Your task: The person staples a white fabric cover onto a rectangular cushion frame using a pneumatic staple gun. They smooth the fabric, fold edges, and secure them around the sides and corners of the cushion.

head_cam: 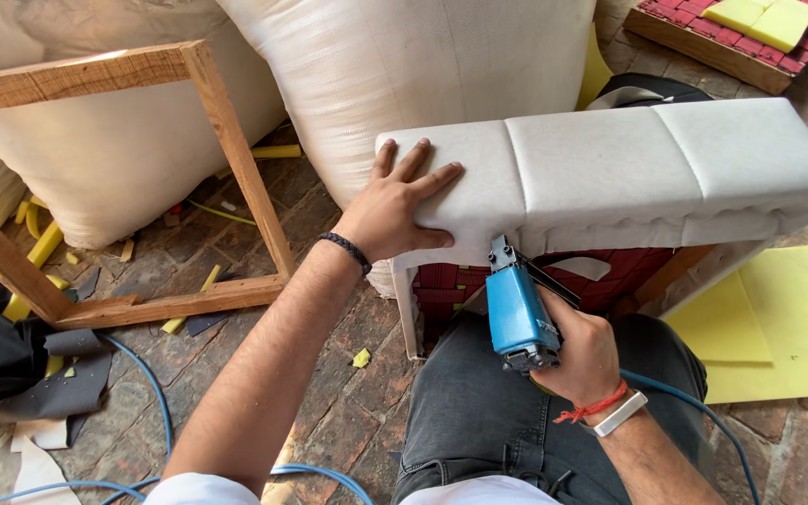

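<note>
The left hand [395, 210] lay flat on the left end of the white padded bench [610, 173], fingers spread wide and pressing its fabric. To its right, just under the bench's front edge, the right hand [584, 360] gripped a blue staple gun [518, 313], fingers wrapped tight around the handle, nose touching the fabric.

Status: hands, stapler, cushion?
Left hand flat on white padded cushion. Right hand grips blue staple gun, nose at cushion's lower edge. Nothing in the way.

Two bulging off-white woven sacks [404, 75] [114, 150] stand behind the padded bench.
</note>
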The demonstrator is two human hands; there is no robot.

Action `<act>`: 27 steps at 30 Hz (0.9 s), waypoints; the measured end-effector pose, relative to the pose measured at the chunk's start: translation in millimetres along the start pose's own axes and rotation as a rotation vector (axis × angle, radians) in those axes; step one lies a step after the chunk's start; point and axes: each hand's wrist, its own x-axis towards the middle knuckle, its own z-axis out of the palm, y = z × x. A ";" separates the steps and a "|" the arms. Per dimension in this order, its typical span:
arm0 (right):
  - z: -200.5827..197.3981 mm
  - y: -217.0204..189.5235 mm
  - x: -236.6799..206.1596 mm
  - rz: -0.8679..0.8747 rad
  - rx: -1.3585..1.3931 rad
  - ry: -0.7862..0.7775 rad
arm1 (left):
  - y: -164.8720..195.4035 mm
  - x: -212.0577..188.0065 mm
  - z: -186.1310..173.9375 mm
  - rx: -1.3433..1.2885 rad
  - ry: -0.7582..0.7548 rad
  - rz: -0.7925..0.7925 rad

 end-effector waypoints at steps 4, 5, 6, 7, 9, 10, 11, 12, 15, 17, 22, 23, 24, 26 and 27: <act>1.4 10.8 8.0 0.092 -0.078 -0.077 | -2.9 3.2 2.2 0.073 -0.057 0.002; -0.6 11.1 8.5 0.136 -0.110 -0.105 | -0.4 4.3 1.4 0.087 -0.056 0.019; -0.4 10.2 9.2 0.133 -0.079 -0.097 | 0.1 5.0 1.0 0.098 -0.056 0.032; -2.1 8.2 9.0 0.129 -0.047 -0.089 | 2.8 4.8 -0.4 0.111 -0.056 0.045; -2.1 1.6 9.9 0.047 0.002 -0.076 | 6.4 2.6 -2.9 0.106 -0.081 0.033; -1.0 -2.2 11.4 -0.030 0.020 -0.072 | 7.8 1.2 -4.4 0.104 -0.092 0.024; 0.9 -6.6 12.7 -0.103 0.037 -0.069 | 8.1 -0.5 -6.1 0.104 -0.093 0.026; 2.4 -10.3 15.1 -0.042 0.009 -0.094 | 8.2 -2.1 -7.6 0.100 -0.096 0.033; 6.4 -20.1 21.8 0.055 -0.055 -0.122 | 1.8 -4.6 -11.5 0.065 -0.124 0.058; 6.7 -25.3 23.5 0.024 -0.066 -0.107 | -8.0 -5.9 -13.9 -0.038 -0.167 0.077; 17.3 -29.7 28.1 -0.031 -0.094 -0.146 | -26.4 -4.9 -10.9 -0.371 -0.178 0.101; 22.2 -29.0 29.3 0.010 -0.127 -0.159 | -28.2 -4.2 -7.8 -0.384 -0.158 0.117; 25.7 -27.1 30.0 0.011 -0.123 -0.149 | -30.1 -2.8 -4.4 -0.399 -0.133 0.128; 31.7 -23.6 28.9 0.021 -0.114 -0.136 | -36.3 0.5 4.9 -0.434 -0.118 0.119; 32.2 -22.5 26.6 -0.015 -0.084 -0.135 | -39.9 3.3 10.6 -0.453 -0.124 0.104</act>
